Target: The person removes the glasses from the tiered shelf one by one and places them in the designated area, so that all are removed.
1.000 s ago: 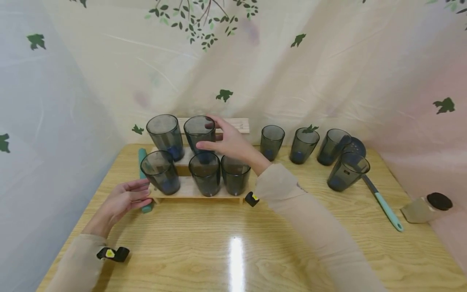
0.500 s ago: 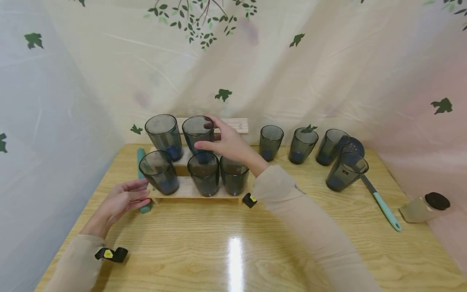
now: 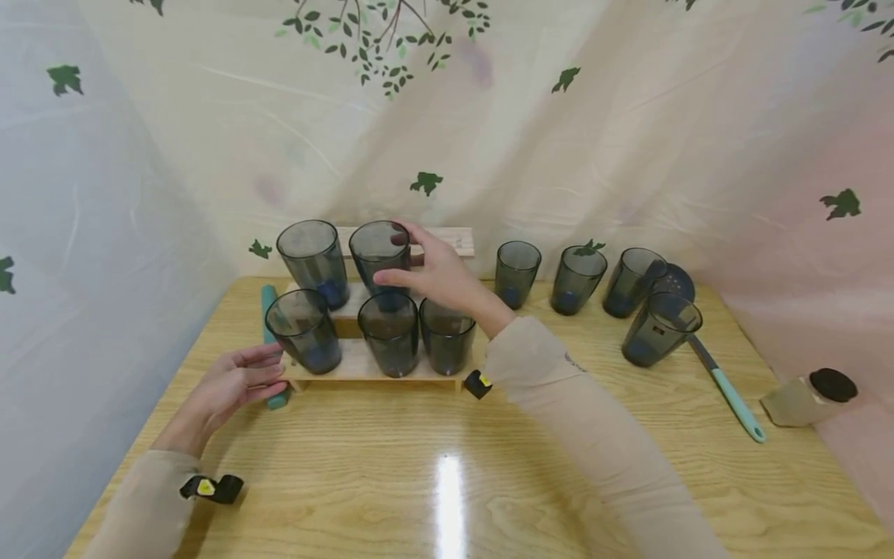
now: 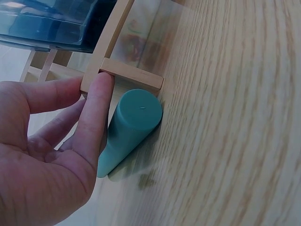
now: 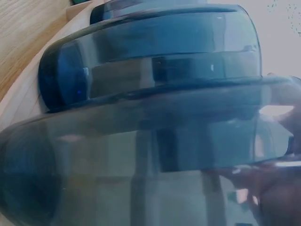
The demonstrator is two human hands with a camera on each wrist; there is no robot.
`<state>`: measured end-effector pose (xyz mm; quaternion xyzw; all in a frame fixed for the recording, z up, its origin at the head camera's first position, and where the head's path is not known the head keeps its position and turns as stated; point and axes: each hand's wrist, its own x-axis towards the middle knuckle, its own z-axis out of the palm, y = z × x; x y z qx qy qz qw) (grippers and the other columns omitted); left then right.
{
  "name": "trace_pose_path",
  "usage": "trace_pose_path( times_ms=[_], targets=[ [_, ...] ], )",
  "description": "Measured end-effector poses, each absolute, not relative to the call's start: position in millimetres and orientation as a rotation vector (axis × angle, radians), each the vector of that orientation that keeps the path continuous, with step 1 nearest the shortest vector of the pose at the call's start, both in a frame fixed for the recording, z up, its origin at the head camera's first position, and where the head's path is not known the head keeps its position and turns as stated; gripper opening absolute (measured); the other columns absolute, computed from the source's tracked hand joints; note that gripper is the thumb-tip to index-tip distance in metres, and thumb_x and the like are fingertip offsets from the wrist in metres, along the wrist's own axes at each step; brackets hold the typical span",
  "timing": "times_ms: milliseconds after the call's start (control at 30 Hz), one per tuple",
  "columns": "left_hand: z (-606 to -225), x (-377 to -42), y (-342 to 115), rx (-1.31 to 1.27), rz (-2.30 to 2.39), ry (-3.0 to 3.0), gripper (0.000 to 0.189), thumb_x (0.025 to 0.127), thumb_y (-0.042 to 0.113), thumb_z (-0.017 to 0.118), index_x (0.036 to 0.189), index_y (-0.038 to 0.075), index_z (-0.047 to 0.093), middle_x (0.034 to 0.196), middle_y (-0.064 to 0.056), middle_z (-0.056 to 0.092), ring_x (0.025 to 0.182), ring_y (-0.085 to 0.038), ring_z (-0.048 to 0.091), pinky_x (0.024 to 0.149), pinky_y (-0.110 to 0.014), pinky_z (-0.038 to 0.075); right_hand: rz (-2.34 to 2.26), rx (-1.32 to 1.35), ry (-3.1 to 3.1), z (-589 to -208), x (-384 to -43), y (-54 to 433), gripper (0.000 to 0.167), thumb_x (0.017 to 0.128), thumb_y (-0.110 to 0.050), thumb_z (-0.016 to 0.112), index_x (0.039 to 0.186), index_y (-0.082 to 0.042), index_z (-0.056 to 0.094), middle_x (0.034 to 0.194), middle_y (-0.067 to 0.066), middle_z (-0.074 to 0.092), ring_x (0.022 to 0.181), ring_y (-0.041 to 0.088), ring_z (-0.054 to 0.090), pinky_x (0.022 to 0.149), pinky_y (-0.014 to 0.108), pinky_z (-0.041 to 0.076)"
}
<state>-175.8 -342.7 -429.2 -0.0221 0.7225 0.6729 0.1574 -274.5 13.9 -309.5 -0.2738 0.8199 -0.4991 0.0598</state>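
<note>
Our right hand (image 3: 443,268) holds a dark glass (image 3: 377,260), with the thumb at its front and fingers bent around the back. The glass is just to the left of our right palm, right inside the grip. Its long way runs up and down, with the open top up. It is over the middle step of the wooden shelf (image 3: 352,357), beside the back left glass (image 3: 313,260) and behind the front middle glass (image 3: 389,340). That one hides its bottom, so we can't tell if it touches the step.

Our left hand (image 3: 226,388) is farther from this glass. Its fingers pinch the front left corner of the shelf, near the green stick (image 4: 129,125) on the table (image 3: 377,466).

Since a second ago, almost nothing is different. Both hands keep the same holds. Everything looks slid a tiny bit left, so we think the head camera turned a little.
</note>
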Motion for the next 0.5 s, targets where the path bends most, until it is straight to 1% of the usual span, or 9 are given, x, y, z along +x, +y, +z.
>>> trace_pose_path(
  times_ms=[133, 233, 367, 500],
  targets=[
    [-430.6, -177.3, -342.3, -0.066, 1.936, 2.055, 0.067, 0.105, 0.003, 0.053, 0.157, -0.012, 0.014, 0.157, -0.036, 0.017, 0.102, -0.008, 0.066, 0.093, -0.032, 0.059, -1.553, -0.818, 2.487, -303.6, -273.3, 20.1, 0.089, 0.088, -0.039, 0.081, 0.16, -0.022, 0.032, 0.151, 0.003, 0.047, 0.124, 0.028, 0.059, 0.097, 0.034, 0.056],
    [-431.1, -178.2, -341.8, -0.066, 1.938, 2.053, 0.066, 0.105, 0.002, 0.052, 0.157, -0.012, 0.014, 0.157, -0.036, 0.017, 0.101, -0.008, 0.066, 0.092, -0.032, 0.059, -1.572, -0.818, 2.5, -299.2, -273.7, 26.7, 0.089, 0.089, -0.038, 0.081, 0.16, -0.022, 0.032, 0.149, 0.003, 0.048, 0.124, 0.026, 0.059, 0.096, 0.035, 0.056],
    [-431.1, -178.7, -341.8, -0.064, 1.935, 2.054, 0.066, 0.105, 0.001, 0.052, 0.157, -0.012, 0.014, 0.157, -0.036, 0.017, 0.101, -0.008, 0.066, 0.092, -0.033, 0.059, -1.613, -0.806, 2.489, -296.5, -273.2, 38.1, 0.089, 0.088, -0.039, 0.081, 0.16, -0.027, 0.031, 0.149, -0.001, 0.048, 0.123, 0.025, 0.059, 0.099, 0.034, 0.054],
    [-430.1, -178.7, -341.6, -0.059, 1.935, 2.059, 0.067, 0.104, 0.001, 0.053, 0.156, -0.013, 0.014, 0.156, -0.036, 0.017, 0.101, -0.008, 0.066, 0.091, -0.032, 0.059, -1.659, -0.793, 2.47, -294.9, -271.6, 51.2, 0.09, 0.087, -0.04, 0.082, 0.16, -0.028, 0.031, 0.148, -0.005, 0.048, 0.124, 0.024, 0.058, 0.104, 0.033, 0.051]
  ],
)
